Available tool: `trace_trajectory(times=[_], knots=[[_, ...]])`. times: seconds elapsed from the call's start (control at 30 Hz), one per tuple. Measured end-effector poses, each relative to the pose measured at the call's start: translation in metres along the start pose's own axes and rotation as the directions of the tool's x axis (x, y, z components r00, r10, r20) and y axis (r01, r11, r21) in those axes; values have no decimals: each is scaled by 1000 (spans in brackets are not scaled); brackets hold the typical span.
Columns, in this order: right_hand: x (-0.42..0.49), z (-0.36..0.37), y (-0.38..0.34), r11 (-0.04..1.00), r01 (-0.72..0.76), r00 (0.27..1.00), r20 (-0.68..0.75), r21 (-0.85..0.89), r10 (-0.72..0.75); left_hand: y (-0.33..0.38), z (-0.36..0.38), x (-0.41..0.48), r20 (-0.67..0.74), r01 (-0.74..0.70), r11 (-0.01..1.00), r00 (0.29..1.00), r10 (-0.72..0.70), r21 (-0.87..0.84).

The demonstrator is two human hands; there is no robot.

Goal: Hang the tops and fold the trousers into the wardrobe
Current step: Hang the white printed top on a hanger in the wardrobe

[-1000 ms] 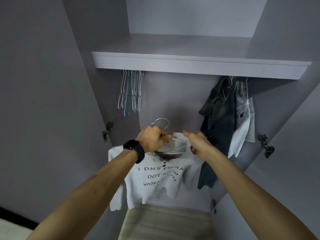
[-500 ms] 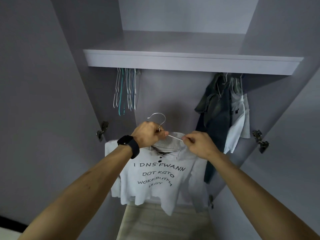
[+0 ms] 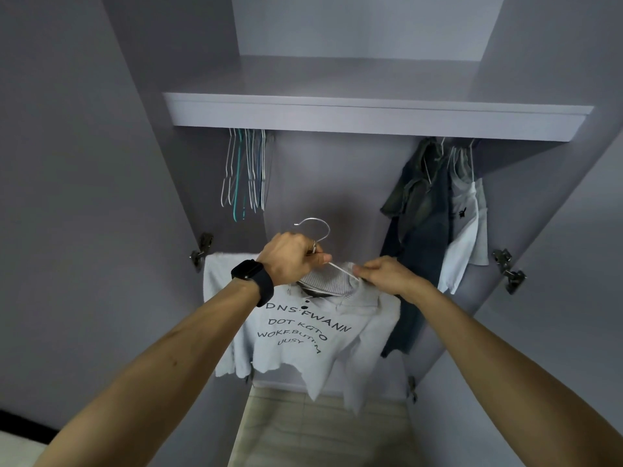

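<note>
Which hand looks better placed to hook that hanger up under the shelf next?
Probably the left hand: it grips the wire hanger just below its hook, so it can lift and steer it. The right hand only pinches the white top at its collar.

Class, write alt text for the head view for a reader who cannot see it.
Before an open wardrobe, the left hand grips a wire hanger below its hook while the right hand pinches a white printed top at the hanger's arm. Empty hangers hang under the shelf at left, dark and white garments at right.
</note>
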State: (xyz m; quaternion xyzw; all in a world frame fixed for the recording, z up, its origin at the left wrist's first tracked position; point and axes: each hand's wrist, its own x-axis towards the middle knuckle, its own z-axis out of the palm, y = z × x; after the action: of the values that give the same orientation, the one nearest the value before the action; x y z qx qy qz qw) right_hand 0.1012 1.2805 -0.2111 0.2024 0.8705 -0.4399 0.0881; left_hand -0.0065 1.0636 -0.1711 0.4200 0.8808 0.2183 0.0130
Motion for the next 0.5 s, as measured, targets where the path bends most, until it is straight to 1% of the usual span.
trace_trajectory(times=[0.07,0.13,0.17,0.2,0.23,0.27,0.3,0.33,0.37,0.43,0.47,0.5], knots=[[0,6,-10,960,-42,999,-1,276,44,1,0,-3,3,6,1000,1000,-6,-10],[4,7,-15,821,-92,996,44,563,82,-1,-2,-5,17,9,1000,1000,-9,-4],[4,7,-17,766,-115,993,75,632,87,-3,-5,-6,16,10,1000,1000,-10,-1],[3,5,-16,780,-132,991,75,611,109,-6,-8,-7,10,17,1000,1000,-17,-6],[2,1,-12,882,-136,990,37,452,134,-8,-10,-9,-2,28,999,1000,-28,-24],[1,-4,-8,974,-145,988,-31,175,152,-10,-12,-11,-9,38,998,999,-39,-46],[1,-8,-1,979,-176,978,-131,-98,163,-11,-12,-12,-6,41,997,999,-42,-59],[-1,-10,4,950,-199,968,-200,-239,152,-10,-11,-13,7,35,998,999,-34,-58],[-3,-11,7,953,-173,967,-227,-248,117,-9,-8,-13,19,26,998,1000,-25,-50],[-3,-7,4,994,-18,954,-300,-112,-17,-5,-5,-12,30,22,999,999,-20,-44],[-3,-4,-1,995,74,937,-337,-60,-90,-5,-4,-10,35,27,999,999,-26,-46],[-4,-1,-6,988,143,923,-353,-53,-152,-5,-3,-7,39,29,999,999,-27,-42]])
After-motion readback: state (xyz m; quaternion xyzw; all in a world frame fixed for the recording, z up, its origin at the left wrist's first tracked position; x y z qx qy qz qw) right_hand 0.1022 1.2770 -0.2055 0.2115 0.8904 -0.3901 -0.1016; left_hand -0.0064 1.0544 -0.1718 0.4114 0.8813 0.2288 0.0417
